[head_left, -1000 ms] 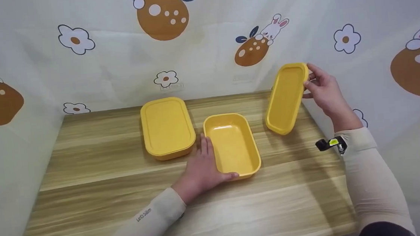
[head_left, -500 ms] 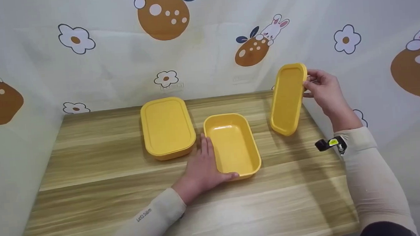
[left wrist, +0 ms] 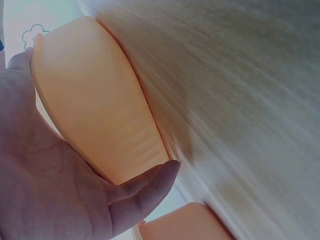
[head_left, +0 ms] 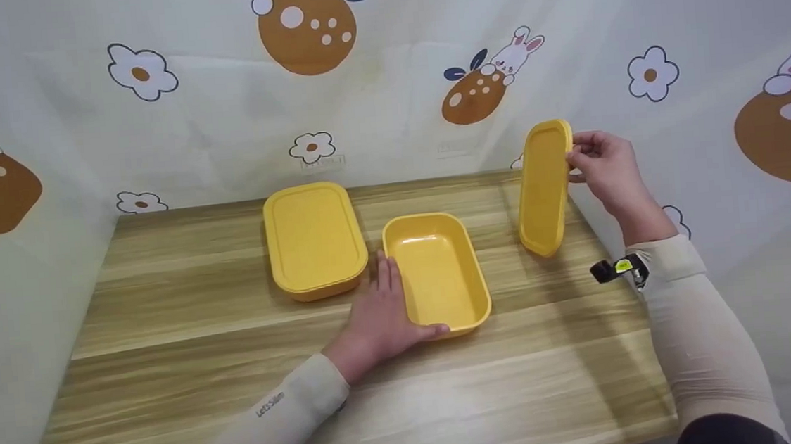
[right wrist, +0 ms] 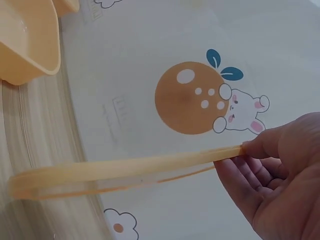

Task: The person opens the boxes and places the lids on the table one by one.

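A smooth, yellow, rounded-rectangular open container [head_left: 438,275] is being touched along its left side and near end while standing upright on the wood-grain tabletop [head_left: 160,367]. A thin, yellow, rounded-rectangular lid [head_left: 545,189] is being pinched by its edge and held steeply tilted, apart from the container on its right.

The left arm [head_left: 249,431] slants inward, left hand [head_left: 381,322] low, thumb [head_left: 434,331] spread from straight fingers [head_left: 385,273]; the right arm [head_left: 705,339] reaches forward, right hand [head_left: 609,170] raised and pinching between thumb and fingers
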Available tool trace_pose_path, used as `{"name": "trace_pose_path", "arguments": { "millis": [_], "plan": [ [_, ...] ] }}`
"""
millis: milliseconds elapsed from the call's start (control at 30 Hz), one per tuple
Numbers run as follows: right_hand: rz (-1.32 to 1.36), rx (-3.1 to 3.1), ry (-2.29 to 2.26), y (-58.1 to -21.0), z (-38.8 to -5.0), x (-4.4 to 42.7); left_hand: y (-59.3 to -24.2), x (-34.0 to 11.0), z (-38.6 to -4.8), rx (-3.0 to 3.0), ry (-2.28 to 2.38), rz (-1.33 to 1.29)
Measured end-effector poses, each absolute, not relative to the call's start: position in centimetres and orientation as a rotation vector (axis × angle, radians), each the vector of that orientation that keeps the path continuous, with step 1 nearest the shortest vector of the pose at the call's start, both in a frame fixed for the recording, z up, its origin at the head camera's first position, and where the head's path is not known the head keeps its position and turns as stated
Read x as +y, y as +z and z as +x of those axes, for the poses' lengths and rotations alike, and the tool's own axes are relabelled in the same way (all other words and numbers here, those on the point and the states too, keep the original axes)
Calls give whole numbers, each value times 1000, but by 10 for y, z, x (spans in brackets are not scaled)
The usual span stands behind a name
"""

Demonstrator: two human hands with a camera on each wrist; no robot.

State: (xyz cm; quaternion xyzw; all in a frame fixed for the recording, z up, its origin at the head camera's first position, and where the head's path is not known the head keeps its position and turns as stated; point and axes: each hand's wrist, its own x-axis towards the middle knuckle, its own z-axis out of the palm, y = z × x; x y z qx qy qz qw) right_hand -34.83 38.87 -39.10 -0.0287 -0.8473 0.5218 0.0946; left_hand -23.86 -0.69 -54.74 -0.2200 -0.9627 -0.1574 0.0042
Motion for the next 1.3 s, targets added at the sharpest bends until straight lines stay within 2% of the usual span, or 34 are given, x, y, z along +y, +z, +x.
{"name": "trace_pose_path", "arguments": {
  "millis": [400, 1300],
  "plan": [
    [-164, -2604, 1364, -391, -353, 378, -547, -8, -237, -3016, -486, -700],
    [0, -2677, 742, -413, -368, 353, -547, -8, -238, -3056, -501, -681]
  ]
}}
